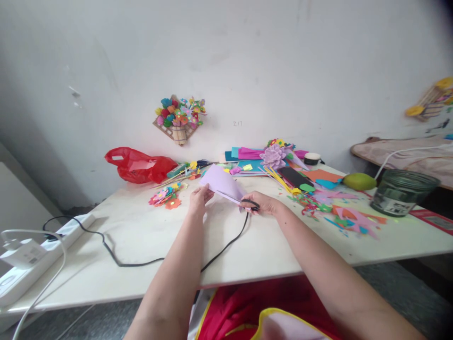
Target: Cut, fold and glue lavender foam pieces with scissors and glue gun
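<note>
A sheet of light purple craft foam or paper (pixel 221 182) is held up over the table between both hands, its far part curving. My left hand (pixel 201 196) pinches its left edge between thumb and fingers. My right hand (pixel 261 203), at the near right corner of the sheet, is closed around black-handled scissors (pixel 250 204); the blades are mostly hidden by the fingers and the sheet. A black cord (pixel 226 245) runs over the table under my left forearm and up to just below my right hand.
Colourful foam flowers (pixel 165 196) and a red plastic bag (pixel 139 165) lie left. Back right are a large purple flower (pixel 273 156), a dark phone (pixel 294 177) and scraps (pixel 348 218). A green mango (pixel 359 181) and glass jar (pixel 398 191) stand right; a power strip (pixel 53 255) lies left.
</note>
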Demonstrator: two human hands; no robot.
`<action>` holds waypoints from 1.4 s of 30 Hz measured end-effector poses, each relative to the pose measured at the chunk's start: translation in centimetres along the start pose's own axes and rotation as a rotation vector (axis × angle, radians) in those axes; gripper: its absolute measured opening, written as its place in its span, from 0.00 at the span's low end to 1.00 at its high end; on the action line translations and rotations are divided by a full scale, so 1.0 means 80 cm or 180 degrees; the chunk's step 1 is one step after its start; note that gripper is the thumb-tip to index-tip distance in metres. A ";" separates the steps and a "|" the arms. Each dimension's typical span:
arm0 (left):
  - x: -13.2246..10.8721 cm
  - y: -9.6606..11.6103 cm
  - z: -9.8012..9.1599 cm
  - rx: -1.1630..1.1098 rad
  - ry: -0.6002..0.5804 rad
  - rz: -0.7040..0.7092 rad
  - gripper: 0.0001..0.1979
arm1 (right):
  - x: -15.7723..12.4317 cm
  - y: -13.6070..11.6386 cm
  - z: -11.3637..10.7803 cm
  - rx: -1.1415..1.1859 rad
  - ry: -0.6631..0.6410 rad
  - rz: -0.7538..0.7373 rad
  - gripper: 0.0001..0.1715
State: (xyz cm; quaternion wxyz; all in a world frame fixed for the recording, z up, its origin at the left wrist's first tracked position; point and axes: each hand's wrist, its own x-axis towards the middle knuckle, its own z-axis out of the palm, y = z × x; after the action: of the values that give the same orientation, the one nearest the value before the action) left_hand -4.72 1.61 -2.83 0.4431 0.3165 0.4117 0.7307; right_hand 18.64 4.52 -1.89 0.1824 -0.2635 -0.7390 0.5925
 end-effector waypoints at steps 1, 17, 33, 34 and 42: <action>-0.001 0.000 0.001 0.0015 -0.0005 -0.0007 0.15 | -0.001 -0.001 0.000 -0.0001 -0.0016 -0.0005 0.16; -0.006 -0.001 0.010 0.0163 0.0022 -0.0050 0.15 | 0.001 -0.003 0.002 -0.0036 -0.0025 0.0113 0.18; -0.005 -0.001 0.008 0.0156 0.0021 -0.0072 0.14 | -0.004 -0.014 0.009 -0.0140 0.0134 -0.0007 0.15; -0.004 -0.001 0.007 0.0151 0.0026 -0.0069 0.14 | -0.003 -0.013 0.009 -0.0125 0.0134 -0.0003 0.15; 0.000 -0.002 0.002 0.0092 0.0053 -0.0005 0.15 | 0.003 -0.004 0.007 0.0216 0.0265 -0.0075 0.17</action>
State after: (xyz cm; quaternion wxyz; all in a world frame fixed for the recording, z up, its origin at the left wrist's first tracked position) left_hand -4.54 1.73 -2.90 0.4356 0.3164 0.4262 0.7269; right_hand 18.08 4.15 -1.69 0.2287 -0.2729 -0.7133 0.6036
